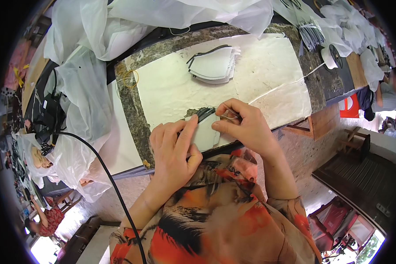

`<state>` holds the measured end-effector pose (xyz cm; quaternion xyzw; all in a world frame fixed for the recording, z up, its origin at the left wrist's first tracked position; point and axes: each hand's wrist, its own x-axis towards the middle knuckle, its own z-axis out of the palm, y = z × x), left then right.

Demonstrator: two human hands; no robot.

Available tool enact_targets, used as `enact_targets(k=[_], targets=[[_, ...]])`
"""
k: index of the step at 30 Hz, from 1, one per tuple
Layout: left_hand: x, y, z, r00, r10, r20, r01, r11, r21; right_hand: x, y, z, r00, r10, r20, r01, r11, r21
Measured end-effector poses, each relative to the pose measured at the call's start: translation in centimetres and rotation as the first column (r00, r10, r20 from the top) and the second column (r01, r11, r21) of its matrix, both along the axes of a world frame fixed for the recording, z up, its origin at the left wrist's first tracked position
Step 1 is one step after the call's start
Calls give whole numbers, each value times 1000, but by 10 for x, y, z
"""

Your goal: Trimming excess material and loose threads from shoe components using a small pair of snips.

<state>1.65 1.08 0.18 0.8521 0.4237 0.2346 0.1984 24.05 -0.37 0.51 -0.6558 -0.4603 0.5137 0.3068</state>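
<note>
Near the front edge of the board lies a small stack of pale grey-white cut panels [205, 135] with dark strips along the far edge. My left hand [175, 147] rests on its left side, fingers stretched over the panels and thumb near the lower edge, gripping them. At their upper right corner, my right hand [244, 125] pinches a thin white tape between thumb and fingertips. The tape [279, 88] runs up to a white spool [330, 58] at the right. Farther back sits another stack of similar panels [213, 65], black along its upper left edge.
White paper [268, 57] covers a worn board [130, 101]. Plastic sheets [86, 83] lie behind and left. A yellow ring [131, 78], dark strips [311, 37] and a black cable [102, 163] are around. A wooden stool [314, 127] stands right; other people are farther off.
</note>
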Motion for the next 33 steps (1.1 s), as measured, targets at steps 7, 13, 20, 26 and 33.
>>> enact_targets(k=[7, 13, 20, 26, 33], targets=[[-3, -1, -3, 997, -33, 63, 32, 999, 29, -11, -4, 3, 992, -106, -61, 104, 994, -34], [-4, 3, -6, 996, -50, 79, 52, 998, -19, -17, -6, 8, 994, -81, -77, 84, 995, 45], [-9, 12, -5, 983, -69, 173, 104, 974, -202, -16, -11, 13, 903, -143, -406, 135, 990, -49], [-3, 18, 16, 955, 45, 293, 55, 944, -325, -30, -12, 22, 859, -251, -446, 269, 963, -25], [-2, 42, 40, 961, 3, 277, 150, 834, -531, -28, -11, 28, 927, -64, -369, 111, 988, 109]])
